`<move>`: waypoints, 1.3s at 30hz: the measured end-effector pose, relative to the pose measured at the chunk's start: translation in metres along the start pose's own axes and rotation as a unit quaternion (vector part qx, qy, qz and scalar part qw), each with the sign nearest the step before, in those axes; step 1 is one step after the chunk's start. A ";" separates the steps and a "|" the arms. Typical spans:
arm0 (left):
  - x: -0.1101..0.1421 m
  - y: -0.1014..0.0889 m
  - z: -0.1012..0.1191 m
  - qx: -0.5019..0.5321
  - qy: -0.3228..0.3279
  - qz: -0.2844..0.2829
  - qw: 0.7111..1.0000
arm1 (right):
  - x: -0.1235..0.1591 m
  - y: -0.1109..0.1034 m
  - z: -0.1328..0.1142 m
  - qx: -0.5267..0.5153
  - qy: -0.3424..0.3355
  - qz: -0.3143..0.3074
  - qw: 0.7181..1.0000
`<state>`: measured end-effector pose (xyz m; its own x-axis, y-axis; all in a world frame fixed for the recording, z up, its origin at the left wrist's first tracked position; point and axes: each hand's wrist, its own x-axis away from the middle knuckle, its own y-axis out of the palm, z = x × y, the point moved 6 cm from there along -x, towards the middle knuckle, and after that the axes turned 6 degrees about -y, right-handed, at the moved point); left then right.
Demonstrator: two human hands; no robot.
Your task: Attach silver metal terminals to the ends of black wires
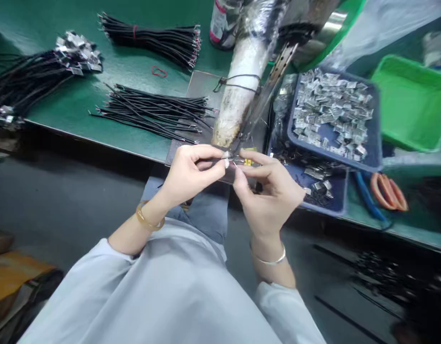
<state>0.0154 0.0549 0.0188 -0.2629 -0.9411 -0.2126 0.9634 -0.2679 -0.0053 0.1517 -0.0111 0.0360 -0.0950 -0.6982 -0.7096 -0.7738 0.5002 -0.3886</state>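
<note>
Hands are right at the near edge of the bench [68, 102]; white wrapped tube [241, 98] crowds them dead ahead, blue tray [377, 143] boxes in forward-right. Left hand [193, 169] pinches a thin cable [235, 160], thumb to index. Right hand [270, 184] half-curled at its tip; can't tell if gripping. Cable end blurred, tube top cut off.

Dim floor [80, 186]; blurred edges

Slim dark cable [236, 158], mostly hidden, pale wire end [235, 164] slanting between fingers [241, 185]
</note>
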 end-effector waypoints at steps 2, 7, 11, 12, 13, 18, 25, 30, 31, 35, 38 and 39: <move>-0.001 -0.001 -0.001 -0.007 -0.009 -0.004 1.000 | 0.000 0.000 0.000 -0.005 -0.002 -0.009 1.000; -0.001 0.001 -0.002 -0.022 -0.038 -0.023 0.999 | 0.001 -0.002 -0.001 0.001 -0.019 -0.023 1.000; 0.001 0.005 -0.006 -0.031 -0.083 -0.036 0.995 | 0.004 -0.005 0.001 0.006 -0.022 -0.029 0.999; 0.002 0.006 -0.008 -0.031 -0.096 -0.039 0.994 | 0.005 -0.005 0.002 0.008 -0.022 -0.030 0.999; 0.003 0.007 -0.009 -0.030 -0.108 -0.041 0.993 | 0.005 -0.005 0.002 0.012 -0.024 -0.029 0.999; 0.006 0.008 -0.010 -0.008 -0.121 -0.047 0.992 | 0.007 -0.006 -0.004 0.045 -0.052 -0.017 0.997; 0.014 0.007 -0.016 0.046 -0.143 -0.019 0.988 | 0.015 -0.007 -0.011 0.071 -0.077 0.029 0.994; 0.019 0.006 -0.018 0.094 -0.133 0.005 0.987 | 0.016 -0.002 0.006 -0.080 0.094 0.019 0.992; 0.019 0.005 -0.018 0.091 -0.132 0.005 0.987 | 0.016 -0.001 0.007 -0.093 0.106 0.012 0.990; 0.017 0.002 -0.015 0.056 -0.119 0.013 0.991 | 0.012 -0.003 0.003 -0.045 0.047 0.011 0.998; 0.014 0.000 -0.015 0.020 -0.110 0.022 0.993 | 0.010 -0.001 0.000 0.006 -0.003 0.002 1.000; 0.013 0.000 -0.015 0.010 -0.106 0.025 0.994 | 0.009 0.000 0.000 0.019 -0.013 0.000 1.000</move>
<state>0.0129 0.0458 0.0015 -0.2220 -0.9750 -0.0017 0.9748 -0.2220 0.0206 0.1513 -0.0177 0.0293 -0.0786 -0.6841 -0.7251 -0.7487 0.5207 -0.4102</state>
